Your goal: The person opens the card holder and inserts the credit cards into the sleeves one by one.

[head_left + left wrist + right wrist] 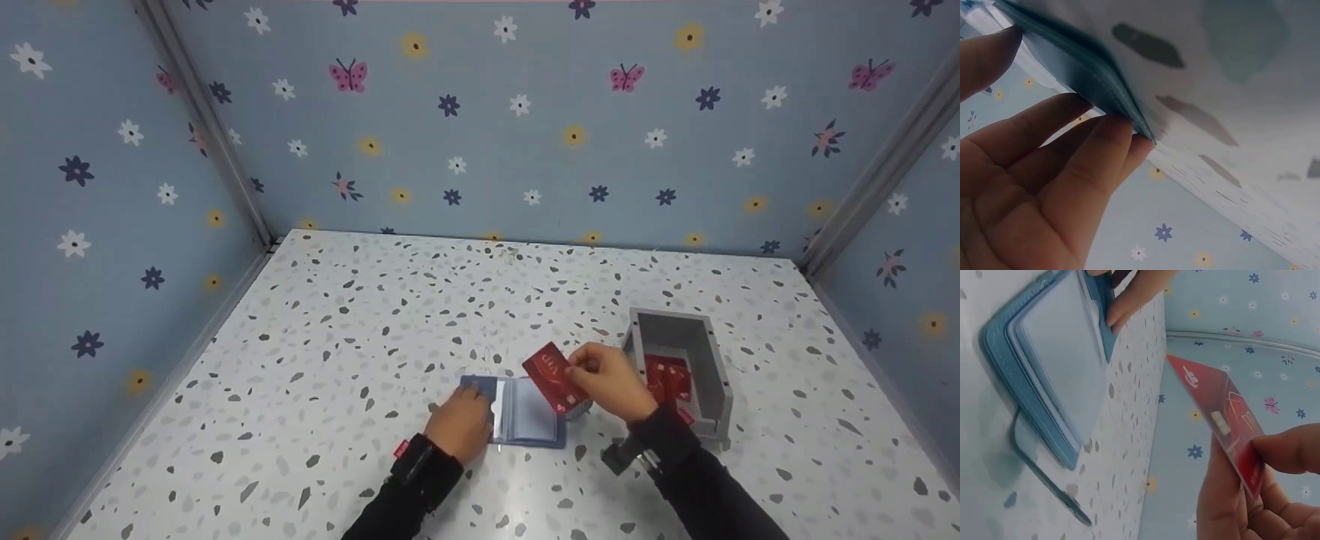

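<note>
A blue card holder (551, 441) lies spread out on the table, its clear plastic sleeves (1061, 343) facing up. On its left cover rest the fingertips of my left hand (461, 421); the left wrist view shows these fingers (1100, 152) fairly straight against the cover. My right hand (611, 379) pinches a red VIP card (551, 375) between thumb and fingers, tilted above the right-hand sleeves and apart from them. The card's chip and gold lettering show in the right wrist view. A blue strap (1044, 478) sticks out from the holder's edge.
Right of my right hand stands a grey open box (724, 375) with several red cards (667, 379) inside. The speckled white table (360, 300) is bounded by blue flowered walls (480, 127) at the back and both sides.
</note>
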### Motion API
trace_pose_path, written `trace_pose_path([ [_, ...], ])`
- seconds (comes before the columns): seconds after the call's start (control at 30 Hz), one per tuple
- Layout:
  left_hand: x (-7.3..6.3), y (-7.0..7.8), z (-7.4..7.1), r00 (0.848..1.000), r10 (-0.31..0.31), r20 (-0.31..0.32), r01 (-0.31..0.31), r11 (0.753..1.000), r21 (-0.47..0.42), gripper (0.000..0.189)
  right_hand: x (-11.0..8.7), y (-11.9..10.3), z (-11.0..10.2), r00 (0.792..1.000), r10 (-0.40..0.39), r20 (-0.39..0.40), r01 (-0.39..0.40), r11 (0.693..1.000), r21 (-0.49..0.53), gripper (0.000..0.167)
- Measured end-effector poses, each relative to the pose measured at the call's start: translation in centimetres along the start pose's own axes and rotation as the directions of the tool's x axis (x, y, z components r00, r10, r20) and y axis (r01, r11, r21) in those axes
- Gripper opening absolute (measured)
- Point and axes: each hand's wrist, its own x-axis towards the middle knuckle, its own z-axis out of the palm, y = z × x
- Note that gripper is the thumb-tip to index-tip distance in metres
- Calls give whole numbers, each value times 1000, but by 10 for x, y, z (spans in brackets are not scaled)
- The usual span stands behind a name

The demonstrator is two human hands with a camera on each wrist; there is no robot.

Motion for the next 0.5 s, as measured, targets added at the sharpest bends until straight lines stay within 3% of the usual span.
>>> trace_pose_path([
  [0.2,-1,-2,1,999,19,-27,-19,1000,5,33,-1,17,21,999,20,47,-22,999,44,9],
  [0.5,0,-2,0,999,-16,41,17,999,-27,38,-3,32,32,996,74,57,-79,992,100,11],
])
